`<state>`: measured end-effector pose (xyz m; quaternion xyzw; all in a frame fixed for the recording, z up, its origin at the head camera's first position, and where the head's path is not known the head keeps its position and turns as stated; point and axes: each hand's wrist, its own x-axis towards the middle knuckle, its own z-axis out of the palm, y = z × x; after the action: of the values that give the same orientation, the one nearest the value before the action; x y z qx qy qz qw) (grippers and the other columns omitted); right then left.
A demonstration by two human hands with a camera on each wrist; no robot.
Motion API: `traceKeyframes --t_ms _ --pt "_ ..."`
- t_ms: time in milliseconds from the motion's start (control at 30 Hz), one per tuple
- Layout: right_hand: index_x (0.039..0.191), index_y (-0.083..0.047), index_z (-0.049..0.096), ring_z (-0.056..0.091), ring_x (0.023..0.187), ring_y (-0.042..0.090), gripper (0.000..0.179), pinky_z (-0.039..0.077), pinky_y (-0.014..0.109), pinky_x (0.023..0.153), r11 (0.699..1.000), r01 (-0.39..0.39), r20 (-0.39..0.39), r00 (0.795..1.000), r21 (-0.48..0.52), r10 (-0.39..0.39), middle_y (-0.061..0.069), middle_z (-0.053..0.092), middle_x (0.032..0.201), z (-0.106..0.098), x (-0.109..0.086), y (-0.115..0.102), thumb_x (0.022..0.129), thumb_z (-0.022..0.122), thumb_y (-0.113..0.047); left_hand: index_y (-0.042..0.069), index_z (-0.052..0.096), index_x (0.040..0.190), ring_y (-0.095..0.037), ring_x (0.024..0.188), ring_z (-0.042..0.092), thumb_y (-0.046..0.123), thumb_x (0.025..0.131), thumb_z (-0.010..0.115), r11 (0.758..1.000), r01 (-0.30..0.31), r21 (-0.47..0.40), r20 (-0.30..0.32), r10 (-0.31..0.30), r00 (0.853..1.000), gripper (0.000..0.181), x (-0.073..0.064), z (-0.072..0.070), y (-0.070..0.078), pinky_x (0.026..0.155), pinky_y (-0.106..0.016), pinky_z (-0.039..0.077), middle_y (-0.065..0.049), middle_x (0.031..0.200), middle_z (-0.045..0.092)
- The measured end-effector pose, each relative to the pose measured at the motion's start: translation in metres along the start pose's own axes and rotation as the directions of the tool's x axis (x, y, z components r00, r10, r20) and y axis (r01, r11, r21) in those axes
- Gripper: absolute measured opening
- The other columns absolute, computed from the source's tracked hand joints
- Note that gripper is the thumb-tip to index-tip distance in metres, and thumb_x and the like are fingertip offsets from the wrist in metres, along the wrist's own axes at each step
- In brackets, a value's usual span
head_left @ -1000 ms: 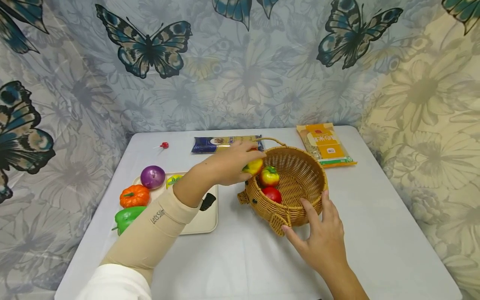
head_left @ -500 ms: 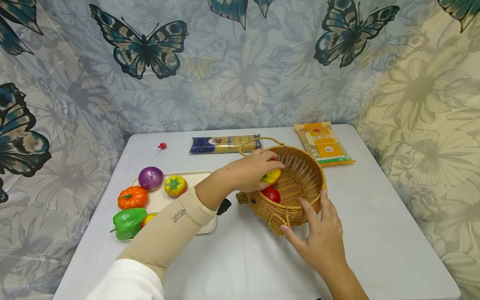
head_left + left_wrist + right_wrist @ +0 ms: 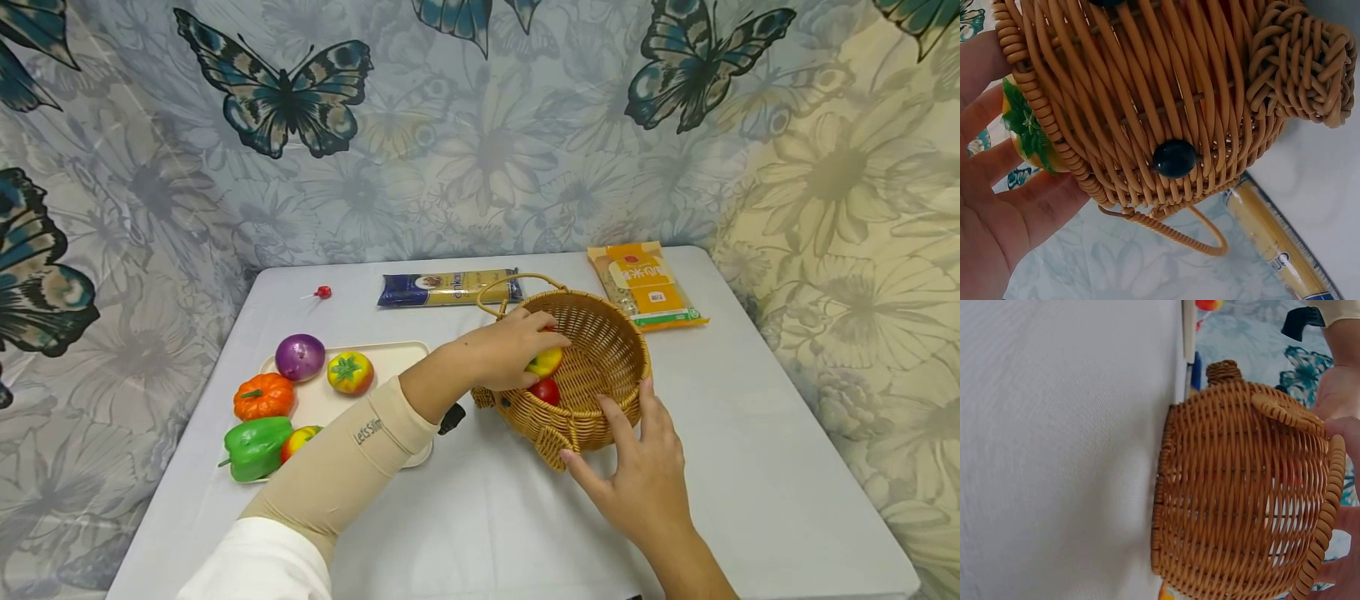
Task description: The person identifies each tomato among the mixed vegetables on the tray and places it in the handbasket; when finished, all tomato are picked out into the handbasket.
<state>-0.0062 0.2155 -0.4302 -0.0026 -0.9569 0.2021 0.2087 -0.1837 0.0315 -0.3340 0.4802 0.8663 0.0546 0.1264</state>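
Observation:
In the head view, my left hand (image 3: 513,350) reaches over the near left rim of a wicker basket (image 3: 600,350). Its fingers hold a yellow-and-red round fruit (image 3: 546,361) inside the basket. The left wrist view shows this fruit's green leafy top (image 3: 1029,125) behind the rim. A smooth red fruit (image 3: 547,392) lies just below it, partly covered. My right hand (image 3: 637,475) grips the basket's near right side, fingers over the rim and thumb outside by a woven fin. Dark button eyes (image 3: 1174,158) mark the basket's front.
A cream tray (image 3: 397,354) on the left carries a purple round vegetable (image 3: 300,358), an orange pumpkin (image 3: 264,397), a green bell pepper (image 3: 257,448) and two yellow-red fruits (image 3: 350,372). Behind lie a pasta packet (image 3: 450,288), a yellow grain bag (image 3: 647,283) and a small red item (image 3: 322,292).
My left hand has moved right and down, carrying the yellow-and-red fruit from above the rim into the basket. The right hand stays on the basket.

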Motion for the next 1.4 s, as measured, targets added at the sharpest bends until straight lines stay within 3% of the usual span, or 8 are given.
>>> traceKeyframes --t_ms 233,700,1000,1133,1400 --pt "0.140 -0.014 0.057 0.032 0.142 0.055 0.081 0.035 0.083 0.093 1.000 -0.003 0.003 1.000 -0.004 0.003 0.027 0.018 0.166 0.000 0.000 -0.001 0.073 0.084 -0.052 0.029 0.041 0.158 -0.029 0.149 0.033 0.029 0.095 0.074 1.000 0.009 0.001 0.013 -0.009 1.000 0.071 0.000 0.000 0.001 0.118 -0.042 0.040 -0.005 0.164 0.032" --pt "0.140 -0.015 0.056 0.031 0.142 0.056 0.081 0.034 0.083 0.093 1.000 -0.007 0.011 1.000 -0.006 0.007 0.027 0.017 0.167 0.001 0.000 -0.001 0.074 0.084 -0.052 0.031 0.040 0.157 -0.031 0.154 0.024 0.030 0.097 0.072 1.000 0.024 -0.008 0.008 -0.024 1.000 0.068 -0.012 -0.008 -0.001 0.116 -0.044 0.042 -0.003 0.167 0.027" --pt "0.140 -0.015 0.056 0.031 0.142 0.055 0.080 0.034 0.083 0.092 1.000 -0.014 0.012 1.000 0.003 0.014 0.026 0.016 0.168 0.001 0.000 -0.002 0.074 0.085 -0.051 0.027 0.044 0.156 -0.029 0.151 0.028 0.031 0.096 0.073 0.997 0.055 -0.058 -0.026 -0.056 0.998 0.066 -0.034 -0.013 -0.017 0.113 -0.042 0.046 -0.005 0.164 0.031" --pt "0.140 -0.015 0.056 0.031 0.142 0.055 0.080 0.034 0.083 0.093 1.000 -0.019 0.017 1.000 0.007 0.019 0.025 0.016 0.168 0.001 0.001 -0.002 0.074 0.084 -0.051 0.028 0.042 0.157 -0.034 0.155 0.021 0.036 0.096 0.073 0.990 0.119 -0.072 -0.007 -0.120 0.993 0.069 -0.046 -0.012 -0.028 0.116 -0.048 0.041 -0.005 0.166 0.028" --pt "0.139 -0.013 0.057 0.031 0.142 0.055 0.081 0.033 0.082 0.094 1.000 -0.017 0.002 1.000 0.020 0.017 0.026 0.017 0.167 0.003 0.001 -0.001 0.073 0.085 -0.050 0.025 0.044 0.156 -0.034 0.153 0.025 0.036 0.094 0.075 0.974 0.205 -0.099 -0.034 -0.209 0.977 0.070 -0.084 -0.007 -0.053 0.118 -0.051 0.039 -0.007 0.166 0.029"
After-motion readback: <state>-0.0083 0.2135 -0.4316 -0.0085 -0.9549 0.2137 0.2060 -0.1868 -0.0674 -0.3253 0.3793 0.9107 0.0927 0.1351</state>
